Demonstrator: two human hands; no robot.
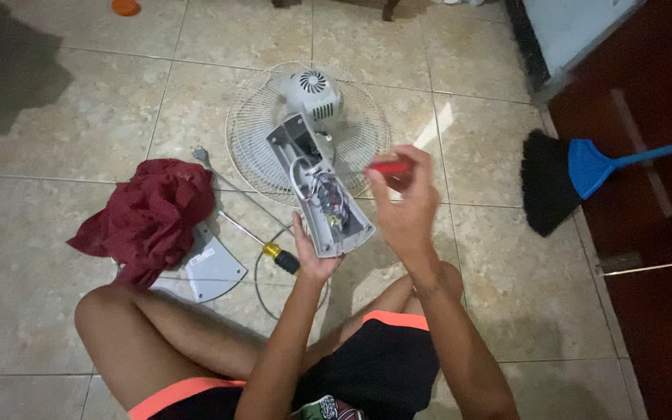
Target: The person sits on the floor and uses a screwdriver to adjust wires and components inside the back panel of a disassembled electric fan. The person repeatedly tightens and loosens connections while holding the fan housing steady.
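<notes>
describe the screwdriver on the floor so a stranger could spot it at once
Start at the round wire fan guard on the tiled floor. Below it, beside the dark red cloth, lies the screwdriver. Its yellow and black handle sets it apart from the bare metal rod just above.

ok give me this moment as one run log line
left hand: holds open fan base | right hand: holds red tool above it | floor: screwdriver, red cloth, cover plate

Matt grey plastic fan housing (328, 206); thin metal wire grille (254, 128); glossy floor tiles (56, 155).
</notes>
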